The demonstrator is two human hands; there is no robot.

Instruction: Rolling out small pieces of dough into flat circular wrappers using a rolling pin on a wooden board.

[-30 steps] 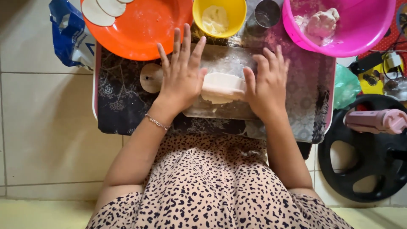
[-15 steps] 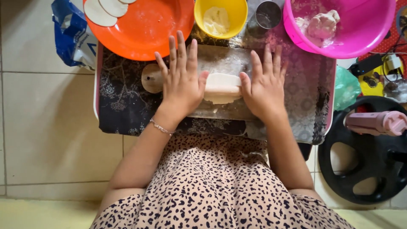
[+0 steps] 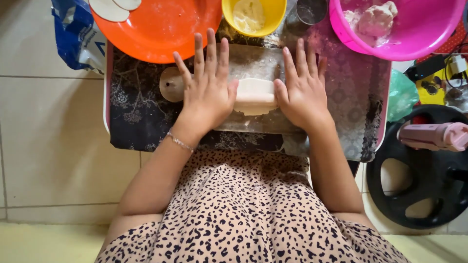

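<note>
Left hand: flat, fingers spread, no clenched grip, palm pressing on rolling pin
Right hand: flat, released grip, palm on the pin's opposite end
Dough: wrapped over the pin between both hands, above grey board on patterned worktop
Beyond: orange plate, yellow bowl, pink basin holding a dough lump
</note>
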